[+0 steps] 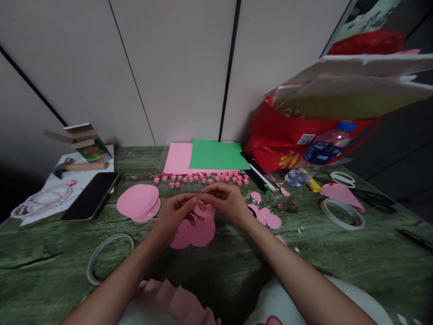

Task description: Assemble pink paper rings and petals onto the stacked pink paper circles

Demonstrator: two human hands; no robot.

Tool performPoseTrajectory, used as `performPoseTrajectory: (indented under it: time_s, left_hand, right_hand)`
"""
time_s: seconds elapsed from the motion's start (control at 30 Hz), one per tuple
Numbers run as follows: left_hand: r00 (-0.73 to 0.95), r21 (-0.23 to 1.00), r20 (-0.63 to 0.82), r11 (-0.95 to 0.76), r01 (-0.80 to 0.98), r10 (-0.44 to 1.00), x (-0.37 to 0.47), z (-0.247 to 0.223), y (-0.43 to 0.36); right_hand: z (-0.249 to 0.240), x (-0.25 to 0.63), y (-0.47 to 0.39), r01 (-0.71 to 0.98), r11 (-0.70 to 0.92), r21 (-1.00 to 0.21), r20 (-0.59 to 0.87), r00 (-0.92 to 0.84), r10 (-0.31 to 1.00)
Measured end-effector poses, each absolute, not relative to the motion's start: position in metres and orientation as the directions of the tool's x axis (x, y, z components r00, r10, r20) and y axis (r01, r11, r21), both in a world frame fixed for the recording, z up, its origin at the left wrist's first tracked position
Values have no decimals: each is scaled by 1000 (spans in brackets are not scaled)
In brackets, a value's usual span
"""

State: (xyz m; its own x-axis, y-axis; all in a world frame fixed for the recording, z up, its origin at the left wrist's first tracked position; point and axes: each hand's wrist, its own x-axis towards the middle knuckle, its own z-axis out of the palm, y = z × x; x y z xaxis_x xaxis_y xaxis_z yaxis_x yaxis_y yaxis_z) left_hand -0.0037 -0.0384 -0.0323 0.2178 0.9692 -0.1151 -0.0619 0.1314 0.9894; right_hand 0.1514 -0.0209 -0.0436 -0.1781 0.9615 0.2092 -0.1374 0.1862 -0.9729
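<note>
Both hands meet over the middle of the green wood-grain table (216,289), holding a small curled pink paper piece (204,208) between them. My left hand (179,210) pinches its left side, and the fingers of my right hand (225,201) are closed on its upper right edge. Just beneath lie large pink paper circles (199,231), partly hidden by my left hand. A stack of pink circles (139,201) rests to the left. Smaller pink circles (273,221) are to the right. Several small rolled pink paper pieces (203,178) line up behind my hands.
Green paper (218,154) lies at the back. On the left are a phone (91,196), a hammer (83,166), beads (45,201) and a tape roll (110,253). On the right stand a red bag (270,135) and a bottle (320,155), near another tape roll (342,223).
</note>
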Motion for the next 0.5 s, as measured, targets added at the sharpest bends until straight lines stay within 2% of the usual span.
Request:
performPoseTrajectory:
  time_s: [0.17, 0.5]
  left_hand:
    - [143, 989, -120, 132, -73, 982, -4, -33, -36]
    - [175, 991, -99, 113, -71, 980, -4, -32, -39]
  right_hand:
    - [-43, 150, -22, -140, 175, -975, 200, -197, 960]
    - [-46, 152, -20, -174, 164, -971, 197, -199, 960]
